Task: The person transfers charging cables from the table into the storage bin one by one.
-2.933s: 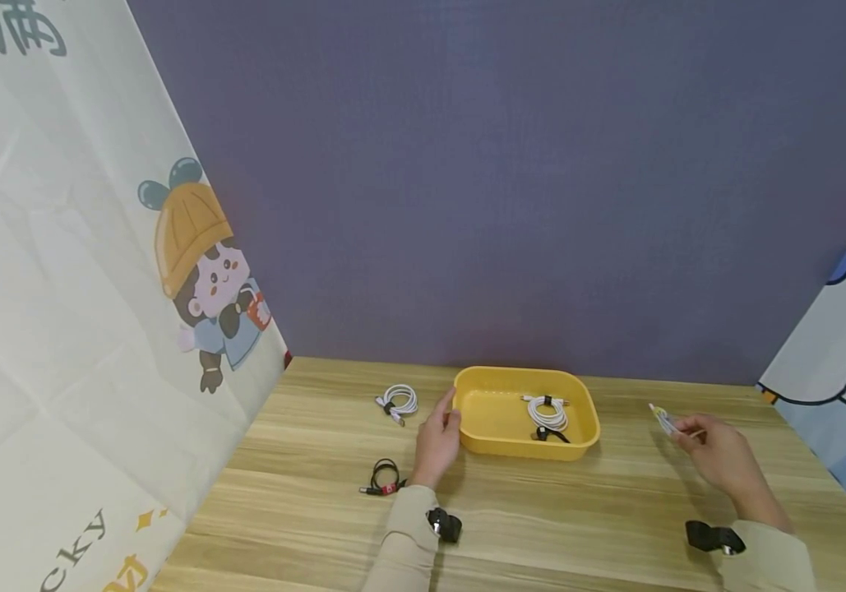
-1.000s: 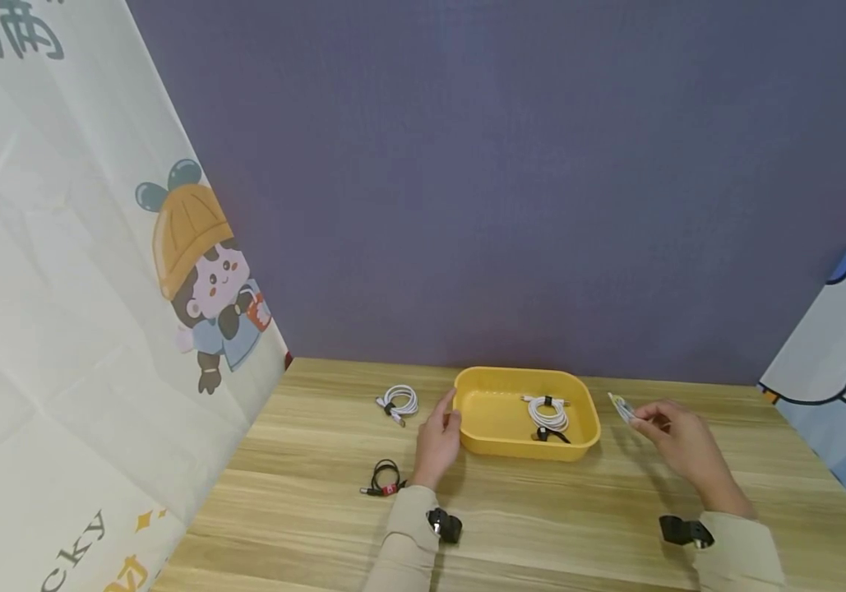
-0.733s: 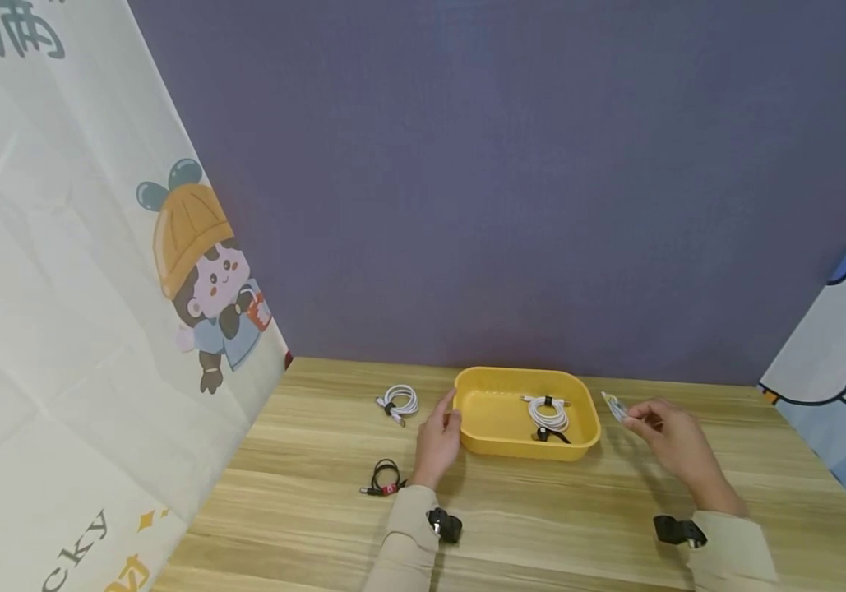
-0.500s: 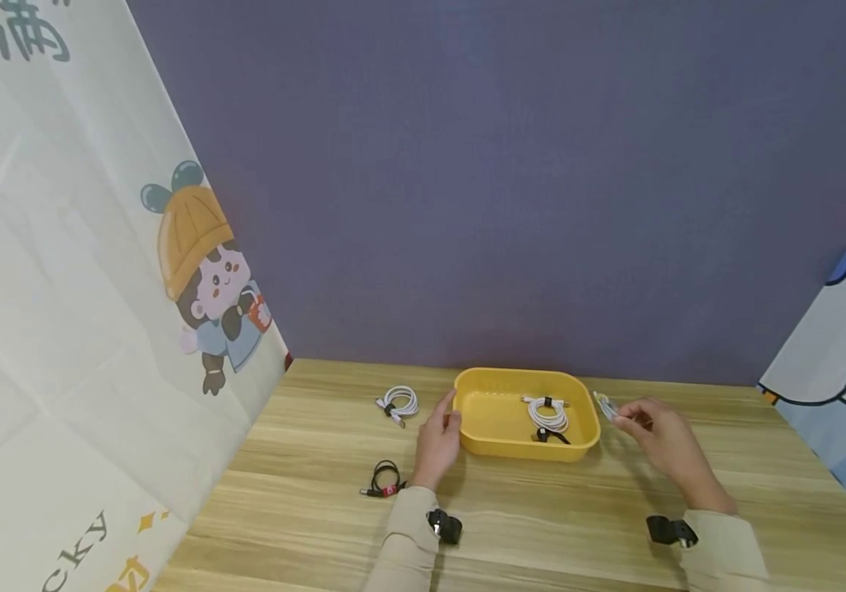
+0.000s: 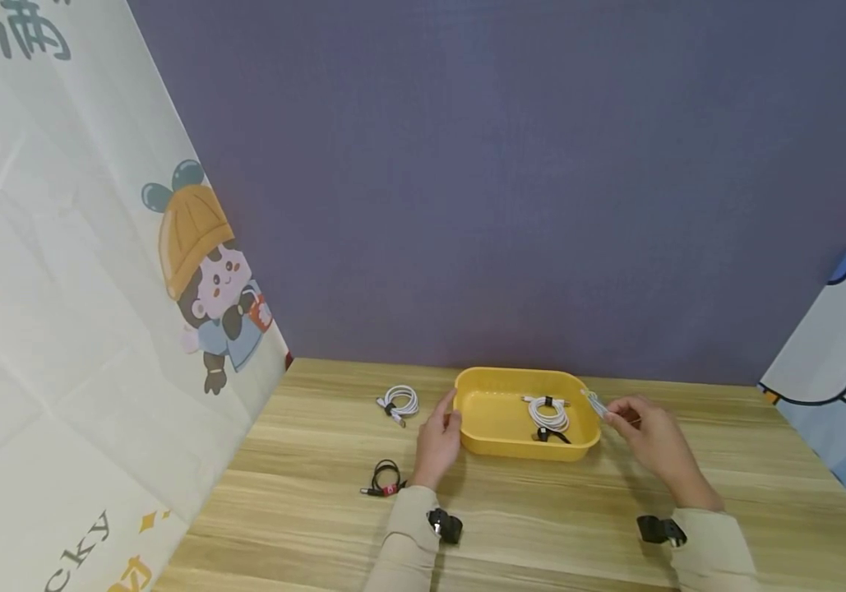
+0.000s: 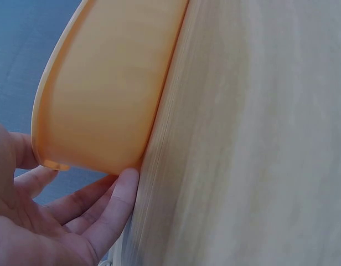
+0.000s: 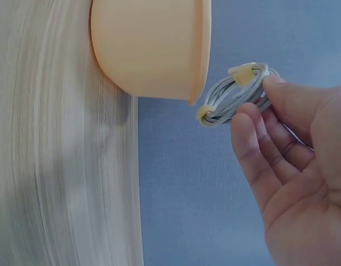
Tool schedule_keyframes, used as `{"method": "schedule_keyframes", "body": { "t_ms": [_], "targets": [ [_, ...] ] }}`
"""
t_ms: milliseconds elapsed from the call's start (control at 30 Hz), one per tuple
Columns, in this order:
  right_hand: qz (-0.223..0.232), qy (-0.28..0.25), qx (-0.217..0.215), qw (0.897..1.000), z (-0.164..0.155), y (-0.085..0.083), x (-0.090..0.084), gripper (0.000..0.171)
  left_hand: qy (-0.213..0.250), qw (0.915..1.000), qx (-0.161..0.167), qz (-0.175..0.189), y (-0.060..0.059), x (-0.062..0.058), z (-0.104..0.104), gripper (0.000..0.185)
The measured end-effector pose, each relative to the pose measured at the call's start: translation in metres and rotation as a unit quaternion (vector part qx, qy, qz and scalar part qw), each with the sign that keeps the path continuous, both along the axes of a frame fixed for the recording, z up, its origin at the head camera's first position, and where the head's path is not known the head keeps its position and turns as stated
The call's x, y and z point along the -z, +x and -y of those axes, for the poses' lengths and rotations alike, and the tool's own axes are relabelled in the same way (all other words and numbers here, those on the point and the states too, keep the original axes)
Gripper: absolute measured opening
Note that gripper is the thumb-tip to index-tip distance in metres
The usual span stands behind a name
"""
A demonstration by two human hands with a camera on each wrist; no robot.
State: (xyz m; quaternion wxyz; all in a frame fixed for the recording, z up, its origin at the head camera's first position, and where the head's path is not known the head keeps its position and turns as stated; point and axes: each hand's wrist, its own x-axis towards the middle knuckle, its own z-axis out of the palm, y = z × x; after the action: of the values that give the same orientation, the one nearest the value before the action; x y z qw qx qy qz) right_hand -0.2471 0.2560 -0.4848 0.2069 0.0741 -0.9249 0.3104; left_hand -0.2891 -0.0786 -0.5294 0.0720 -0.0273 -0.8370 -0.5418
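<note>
A yellow tray [image 5: 492, 446] stands on the table. My left hand [image 5: 437, 444] touches its left end; in the left wrist view the fingers [image 6: 112, 213] lie against the end wall from rim to base. Inside the tray, toward the right, are a coiled white cable [image 5: 547, 418] with a black tie and a short black cable [image 5: 554, 435]. My right hand [image 5: 648, 436] pinches a coiled grey-white cable [image 7: 234, 97] with yellowish ties between thumb and fingers. In the head view that coil overlaps the tray's right rim.
To the tray's left, a white cable coil [image 5: 399, 401] with a black tie lies on the wooden table [image 5: 541, 526]. Nearer sits a black cable [image 5: 384, 481] with a red tag. A dark blue-grey panel [image 5: 511, 181] rises behind; printed sheets flank both sides.
My right hand has carried the grey-white cable coil leftward, from well right of the tray to its right rim. The left hand and tray stay in place.
</note>
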Motion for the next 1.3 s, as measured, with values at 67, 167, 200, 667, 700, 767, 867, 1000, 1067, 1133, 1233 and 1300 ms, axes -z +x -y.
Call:
{"method": "schedule_keyframes", "body": {
  "t_ms": [67,167,200,667,700,767,867,1000,1067,1133,1233,1300],
  "targets": [
    [0.006,-0.003,0.001,1.0,0.002,0.0,0.0,0.005,0.001,1.0,0.0,0.001,0.0,0.0,0.0,0.045],
    [0.009,-0.004,0.0,1.0,0.005,0.0,-0.001,0.004,0.005,1.0,0.002,0.003,0.0,0.0,0.0,0.045],
    [0.009,-0.005,-0.001,1.0,0.005,0.0,-0.001,0.005,0.006,1.0,0.002,0.004,0.0,0.0,0.0,0.045],
    [0.027,-0.008,-0.008,1.0,0.015,0.001,-0.007,0.008,-0.003,1.0,0.002,0.005,0.0,-0.001,0.0,0.046],
    [0.029,-0.007,-0.008,1.0,0.016,0.001,-0.007,0.009,-0.003,1.0,0.002,0.006,0.0,-0.001,0.0,0.046],
    [0.026,-0.007,-0.008,1.0,0.017,0.0,-0.006,0.009,-0.003,1.0,0.003,0.004,0.0,0.0,0.0,0.046],
    [0.015,-0.003,-0.013,1.0,0.019,0.0,-0.005,0.006,-0.002,1.0,0.004,0.002,-0.001,0.0,0.0,0.045],
    [0.001,0.0,-0.027,1.0,0.023,-0.001,-0.005,0.004,0.001,1.0,0.004,0.004,-0.001,0.0,-0.001,0.045],
    [-0.003,0.001,-0.031,1.0,0.025,-0.001,-0.005,0.004,0.0,1.0,0.003,0.005,-0.001,0.0,-0.001,0.045],
    [-0.003,0.002,-0.033,0.999,0.027,-0.002,-0.005,0.004,-0.001,1.0,0.002,0.003,-0.001,0.0,0.0,0.045],
    [-0.002,0.002,-0.038,0.999,0.029,-0.003,-0.003,0.004,-0.004,1.0,0.0,0.002,-0.001,0.0,0.0,0.045],
    [-0.002,0.003,-0.041,0.999,0.03,-0.004,-0.002,0.004,-0.005,1.0,0.0,0.0,-0.001,0.0,-0.001,0.045]
  ]
}}
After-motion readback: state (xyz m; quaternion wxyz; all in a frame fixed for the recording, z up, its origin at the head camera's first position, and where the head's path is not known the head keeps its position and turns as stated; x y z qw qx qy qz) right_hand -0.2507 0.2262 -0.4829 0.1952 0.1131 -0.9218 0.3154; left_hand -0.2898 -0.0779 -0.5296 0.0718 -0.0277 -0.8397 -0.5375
